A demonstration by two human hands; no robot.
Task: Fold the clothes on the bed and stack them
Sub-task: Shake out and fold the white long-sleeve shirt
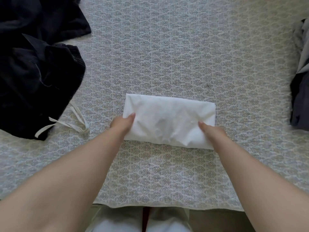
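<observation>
Head view looks down on the bed (167, 47), whose quilted cover with a small repeated grey-beige motif fills nearly everything you see; its near hem runs across just above your pale trousers (167, 225).

Next in size is the heap of dark clothes (33, 72), lying unfolded at the far left of the bed, well apart from the white folded garment (168, 118). Two pale drawstrings (70, 124) trail out of the heap's near edge onto the cover, reaching toward the white garment without touching it.

At the right edge of the bed, also well apart from the white garment, you have a smaller stack of grey and dark clothes (301, 81), partly cut off by the frame.

The white folded garment itself lies near the middle of the bed, a flat, slightly crumpled rectangle with its long side across your view.

Your left hand (122, 123) grips the garment's near left corner, thumb on top of the cloth and the other fingers tucked out of sight beneath the edge. Your right hand (211, 131) grips the near right corner the same way, thumb lying on the fabric, the remaining fingers hidden under it.
</observation>
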